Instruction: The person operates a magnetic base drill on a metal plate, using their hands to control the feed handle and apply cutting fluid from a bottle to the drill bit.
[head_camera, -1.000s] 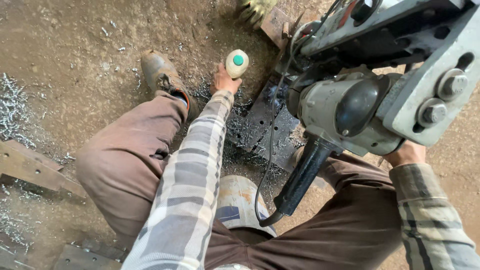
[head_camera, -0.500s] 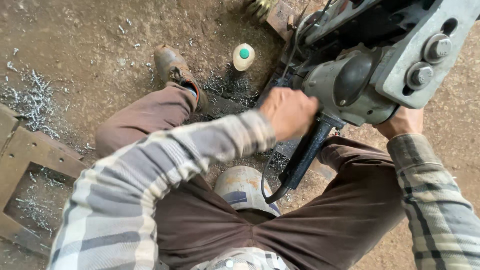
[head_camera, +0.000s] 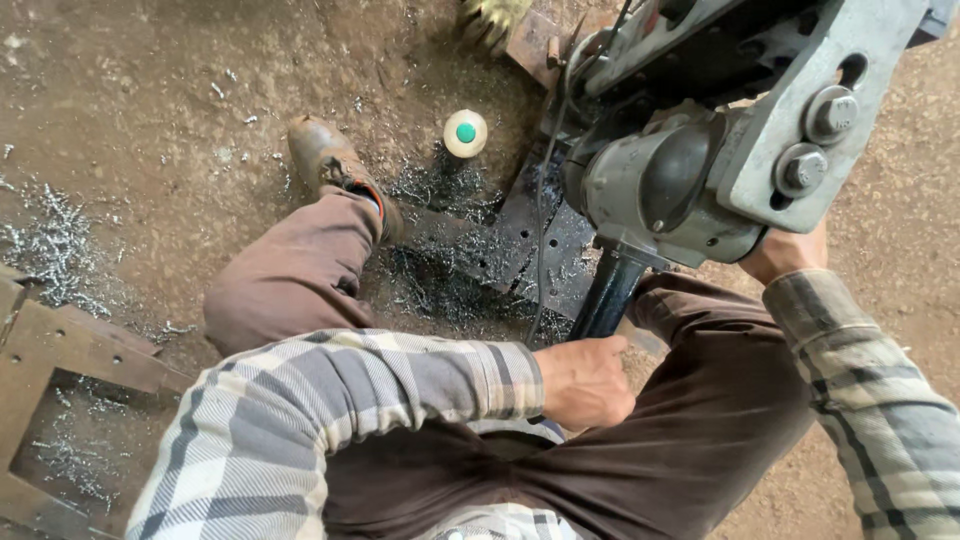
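A grey drilling machine (head_camera: 700, 160) fills the upper right, standing over a dark steel plate (head_camera: 545, 250) with small holes. A black handle (head_camera: 608, 295) slants down from the machine. My left hand (head_camera: 585, 385) is closed around the handle's lower end, above my lap. My right hand (head_camera: 790, 250) grips the machine's right side, its fingers hidden behind the grey bracket. A small cream bottle (head_camera: 465, 132) with a green cap stands on the dirt beyond the plate, away from both hands.
I sit on a dirt floor with my legs either side of the plate, my left boot (head_camera: 335, 170) near the bottle. Metal shavings (head_camera: 50, 250) lie scattered. A rusty steel frame (head_camera: 70, 350) lies at the left. A cable (head_camera: 545, 200) hangs from the machine.
My left hand let go of the cream bottle on the ground, swung back toward me past the machine, and closed on the black handle's lower end. My right hand stayed on the machine.
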